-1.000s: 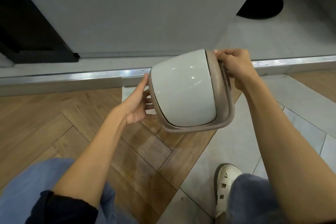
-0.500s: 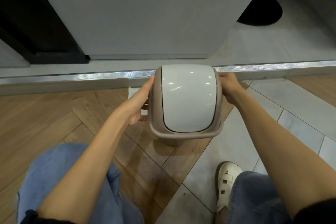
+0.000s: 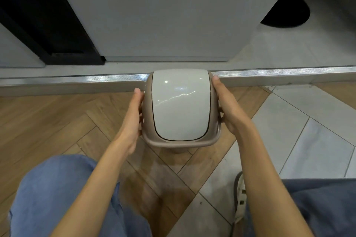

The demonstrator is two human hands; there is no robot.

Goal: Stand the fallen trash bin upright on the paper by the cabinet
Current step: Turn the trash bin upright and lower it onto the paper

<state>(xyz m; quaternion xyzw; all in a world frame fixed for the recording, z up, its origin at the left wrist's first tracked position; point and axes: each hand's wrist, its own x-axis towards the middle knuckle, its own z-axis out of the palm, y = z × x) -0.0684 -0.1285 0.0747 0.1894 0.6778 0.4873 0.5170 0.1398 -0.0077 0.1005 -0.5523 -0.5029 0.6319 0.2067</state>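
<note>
The trash bin is small, with a taupe body and a glossy white swing lid facing up at me. It stands upright on the floor just in front of a metal floor strip. My left hand presses flat against its left side and my right hand against its right side. The paper is hidden under the bin; I cannot see it now. The grey cabinet stands just beyond the strip.
The metal threshold strip runs across the floor behind the bin. Herringbone wood floor lies to the left, pale tiles to the right. My knees in blue jeans and one white shoe are near. A black round base sits far right.
The bin went from tilted on its side in the air to upright, and both hands lowered it to the floor by the strip. My view moved closer over it.
</note>
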